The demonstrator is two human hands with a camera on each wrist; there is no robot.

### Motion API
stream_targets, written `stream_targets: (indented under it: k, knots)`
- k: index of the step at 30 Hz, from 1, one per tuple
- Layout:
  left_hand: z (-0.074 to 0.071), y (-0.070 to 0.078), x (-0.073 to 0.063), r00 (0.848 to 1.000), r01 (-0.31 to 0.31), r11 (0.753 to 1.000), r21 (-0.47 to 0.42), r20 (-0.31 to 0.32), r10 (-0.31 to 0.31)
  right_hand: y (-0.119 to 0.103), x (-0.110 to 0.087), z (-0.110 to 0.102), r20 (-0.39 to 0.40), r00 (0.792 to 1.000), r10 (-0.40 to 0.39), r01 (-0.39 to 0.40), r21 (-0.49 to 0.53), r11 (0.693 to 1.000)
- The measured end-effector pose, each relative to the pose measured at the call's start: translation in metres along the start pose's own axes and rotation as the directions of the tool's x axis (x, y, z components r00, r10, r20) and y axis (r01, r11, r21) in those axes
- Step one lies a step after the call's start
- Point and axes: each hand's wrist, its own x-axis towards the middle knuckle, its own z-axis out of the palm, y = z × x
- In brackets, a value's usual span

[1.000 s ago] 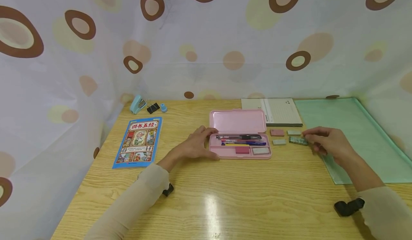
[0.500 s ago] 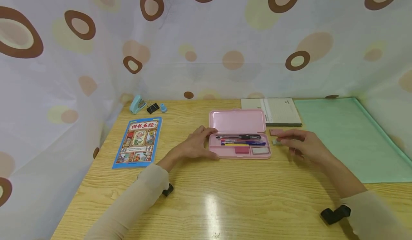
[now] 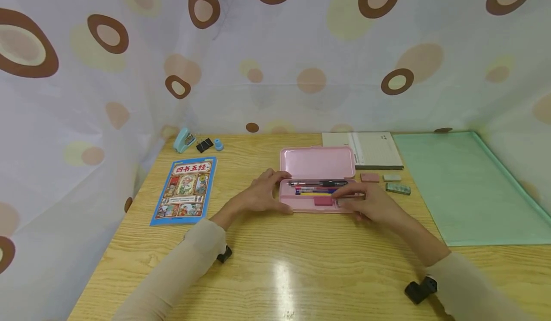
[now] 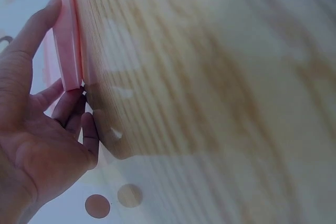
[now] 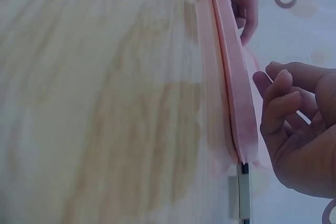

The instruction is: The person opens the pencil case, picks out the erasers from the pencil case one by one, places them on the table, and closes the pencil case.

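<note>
My left hand (image 3: 260,194) holds the left end of an opened pink pencil case (image 3: 303,207), thumb along its front wall, fingers round the back. In the left wrist view the hand (image 4: 39,124) curves about the case's end (image 4: 67,51). Inside lie several pens (image 3: 318,183) and a dark pink eraser (image 3: 323,201). Over the front right compartment is my right hand (image 3: 374,204), thumb and forefinger at a pale eraser (image 3: 350,198) mostly hidden by them. I cannot tell whether they pinch it. The right wrist view shows that hand (image 5: 304,124) with bent fingers, near the case wall (image 5: 239,77).
Right of the case lie a pink eraser (image 3: 369,177), a pale one (image 3: 392,178) and a green patterned one (image 3: 398,188). A notebook (image 3: 379,149) and green mat (image 3: 486,192) are behind and right. Left stand a book (image 3: 185,192), stapler (image 3: 184,140), binder clip (image 3: 204,144) and blue object (image 3: 218,144).
My right hand has moved left, from the green patterned eraser across a small pale eraser to the case's front right compartment. The small pale eraser is now out of sight. My left hand stays put.
</note>
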Motion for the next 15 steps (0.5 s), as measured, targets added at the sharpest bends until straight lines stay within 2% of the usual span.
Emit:
stream_targets:
  k: [7,15]
  knots:
    - [0.0,0.0,-0.001,1.0,0.003,1.0,-0.002,0.002,-0.003,-0.008,0.005,0.012,0.058,0.998,-0.015,0.022,-0.122,0.992]
    - [-0.001,0.002,-0.001,1.0,0.004,1.0,-0.005,-0.004,-0.004,-0.013,0.005,0.018,0.058,0.998,-0.036,0.043,-0.113,0.993]
